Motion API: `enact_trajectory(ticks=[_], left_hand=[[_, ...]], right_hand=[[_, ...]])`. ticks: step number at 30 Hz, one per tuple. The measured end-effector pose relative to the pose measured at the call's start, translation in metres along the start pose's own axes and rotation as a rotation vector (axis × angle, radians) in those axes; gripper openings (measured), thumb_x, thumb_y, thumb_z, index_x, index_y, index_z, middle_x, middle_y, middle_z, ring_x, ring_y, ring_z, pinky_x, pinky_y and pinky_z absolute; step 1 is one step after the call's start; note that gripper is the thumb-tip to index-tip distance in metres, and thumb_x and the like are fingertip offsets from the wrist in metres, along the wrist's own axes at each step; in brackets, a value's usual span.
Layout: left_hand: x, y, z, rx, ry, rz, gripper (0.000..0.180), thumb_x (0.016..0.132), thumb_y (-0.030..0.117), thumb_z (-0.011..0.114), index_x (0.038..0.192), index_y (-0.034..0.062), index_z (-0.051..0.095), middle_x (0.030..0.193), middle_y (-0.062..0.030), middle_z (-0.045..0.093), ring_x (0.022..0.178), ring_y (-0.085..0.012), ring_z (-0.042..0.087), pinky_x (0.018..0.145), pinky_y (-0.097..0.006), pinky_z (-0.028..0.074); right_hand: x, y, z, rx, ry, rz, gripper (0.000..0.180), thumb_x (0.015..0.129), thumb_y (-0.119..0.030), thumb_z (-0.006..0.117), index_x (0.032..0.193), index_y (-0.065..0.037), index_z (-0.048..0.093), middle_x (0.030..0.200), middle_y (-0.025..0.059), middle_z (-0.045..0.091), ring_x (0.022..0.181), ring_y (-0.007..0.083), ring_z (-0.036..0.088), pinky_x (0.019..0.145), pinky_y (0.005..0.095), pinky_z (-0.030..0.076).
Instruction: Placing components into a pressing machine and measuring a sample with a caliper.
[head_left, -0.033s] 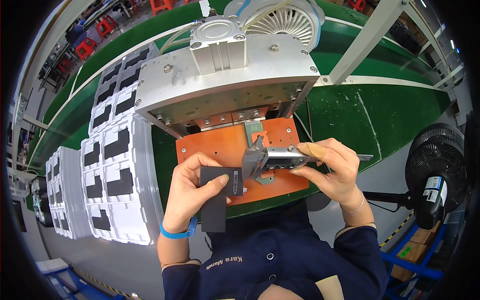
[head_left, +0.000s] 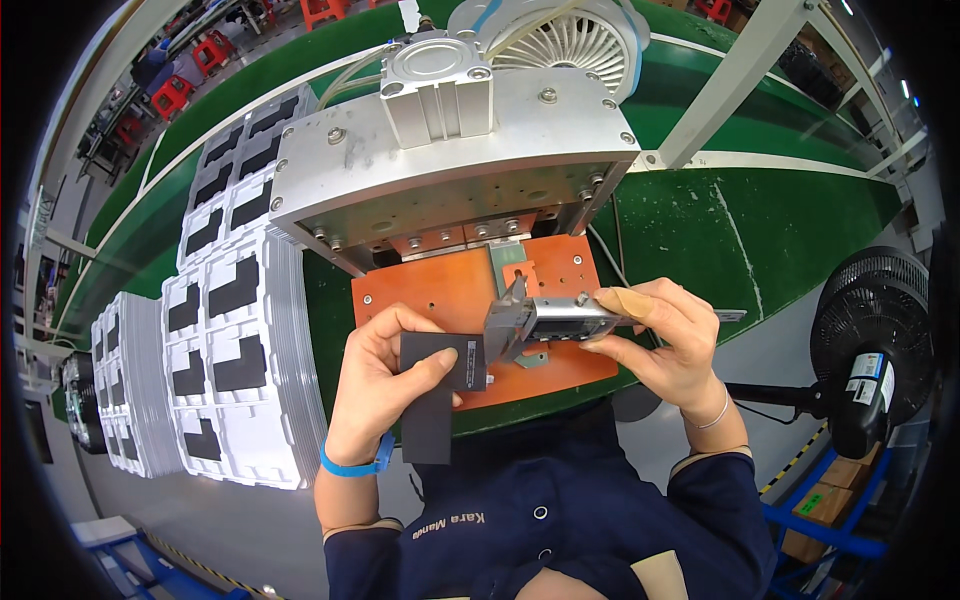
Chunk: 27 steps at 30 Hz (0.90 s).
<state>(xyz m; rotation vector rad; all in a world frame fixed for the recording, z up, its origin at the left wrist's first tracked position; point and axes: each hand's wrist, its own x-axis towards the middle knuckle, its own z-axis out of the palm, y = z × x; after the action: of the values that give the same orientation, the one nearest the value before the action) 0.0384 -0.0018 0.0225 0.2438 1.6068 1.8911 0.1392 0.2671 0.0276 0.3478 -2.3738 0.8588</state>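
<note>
My left hand (head_left: 372, 375) pinches a flat black L-shaped piece (head_left: 427, 425) between thumb and fingers. That piece looks like a battery cell, with a small printed label and a light tab at its right edge. In my right hand (head_left: 680, 340) is a digital caliper (head_left: 572, 320), gripped by thumb and forefinger, its jaws pointing left. The caliper's jaws are at the right edge of the black piece; whether they touch it I cannot tell. A tan covering wraps a fingertip of my right hand. Both hands are above the front of an orange plate (head_left: 400, 285).
Behind the plate stands a metal press (head_left: 460, 180) with a cylinder (head_left: 437, 90) on top. Stacked white trays (head_left: 225, 400) holding black L-shaped pieces are at the left. A black fan (head_left: 865, 340) stands at the right, and a white fan (head_left: 570, 50) lies behind the press.
</note>
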Motion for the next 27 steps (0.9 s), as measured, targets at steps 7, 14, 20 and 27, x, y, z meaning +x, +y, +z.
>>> enact_trajectory(ticks=[7, 14, 20, 27], left_hand=[[-0.0004, -0.0029, -0.0021, -0.02, -0.007, 0.018, 0.015, 0.088, -0.003, 0.068, 0.096, -0.0002, 0.056, 0.084, -0.0112, 0.071, 0.064, -0.0141, 0.071, 0.056, -0.026, 0.062], [-0.0011, -0.0029, -0.0027, -0.027, 0.004, 0.014, 0.015, 0.088, -0.002, 0.069, 0.096, 0.0, 0.056, 0.084, -0.0108, 0.071, 0.063, -0.0142, 0.071, 0.056, -0.026, 0.061], [-0.0005, -0.003, -0.0015, -0.007, 0.009, 0.016, 0.015, 0.088, -0.002, 0.069, 0.095, 0.0001, 0.056, 0.084, -0.0105, 0.071, 0.064, -0.0136, 0.071, 0.056, -0.026, 0.061], [0.0035, -0.0017, 0.0017, -0.007, -0.007, 0.021, 0.014, 0.088, -0.003, 0.069, 0.095, -0.0001, 0.057, 0.085, -0.0102, 0.07, 0.067, -0.0133, 0.07, 0.057, -0.027, 0.062]], right_hand=[[-0.0034, -0.002, 0.0039, 0.063, -0.035, 0.002, 0.044, 0.07, -0.014, 0.088, 0.11, -0.005, 0.075, 0.089, 0.0065, 0.07, 0.069, 0.0162, 0.067, 0.059, 0.0262, 0.053], [-0.0042, -0.0021, 0.0076, 0.052, -0.009, -0.006, 0.044, 0.069, -0.014, 0.089, 0.11, -0.005, 0.075, 0.088, 0.0064, 0.07, 0.069, 0.0167, 0.067, 0.059, 0.0268, 0.053], [-0.0049, -0.0001, 0.0069, 0.003, 0.007, -0.082, 0.045, 0.067, -0.015, 0.089, 0.109, -0.006, 0.076, 0.086, 0.0051, 0.069, 0.067, 0.0167, 0.066, 0.057, 0.0272, 0.051], [-0.0059, 0.0011, 0.0066, 0.005, 0.027, -0.07, 0.042, 0.067, -0.014, 0.089, 0.106, -0.005, 0.076, 0.086, 0.0055, 0.07, 0.067, 0.0174, 0.066, 0.057, 0.0277, 0.051]])
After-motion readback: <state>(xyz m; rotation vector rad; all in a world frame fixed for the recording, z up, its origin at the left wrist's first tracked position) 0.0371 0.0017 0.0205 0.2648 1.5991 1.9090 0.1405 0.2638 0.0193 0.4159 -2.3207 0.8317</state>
